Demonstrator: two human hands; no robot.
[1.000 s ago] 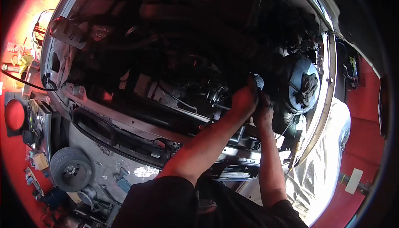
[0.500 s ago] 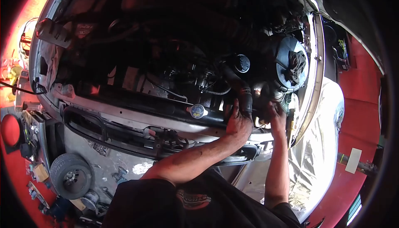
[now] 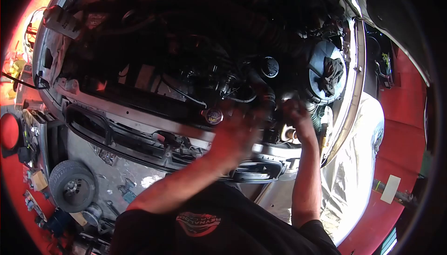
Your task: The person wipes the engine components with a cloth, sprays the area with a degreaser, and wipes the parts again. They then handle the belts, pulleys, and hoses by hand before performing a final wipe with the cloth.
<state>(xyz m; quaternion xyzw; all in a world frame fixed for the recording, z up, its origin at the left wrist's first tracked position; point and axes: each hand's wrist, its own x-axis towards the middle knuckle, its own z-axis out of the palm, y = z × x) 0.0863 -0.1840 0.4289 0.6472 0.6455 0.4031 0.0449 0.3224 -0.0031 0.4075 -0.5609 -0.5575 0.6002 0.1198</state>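
Observation:
My left hand, smeared by motion, is over the front of the engine bay, just right of the radiator cap. Its fingers are too blurred to read. Beside it a black radiator hose runs down from the engine. My right hand reaches in between that hose and the round air filter housing. Its fingers look bent together in the shadow, and whatever they grip is hidden. Below them shows a pale round part. A ribbed hose lies close to the right wrist.
A dark rag rests on the filter housing. Behind the hose is a round cap. A bottle stands at the bay's left corner. A silvery cover drapes the right side. On the floor lies a wheel.
My left hand has left the radiator hose and moved left toward the radiator cap. My right hand has shifted slightly up and left, uncovering the pale round part. The view has shifted a little.

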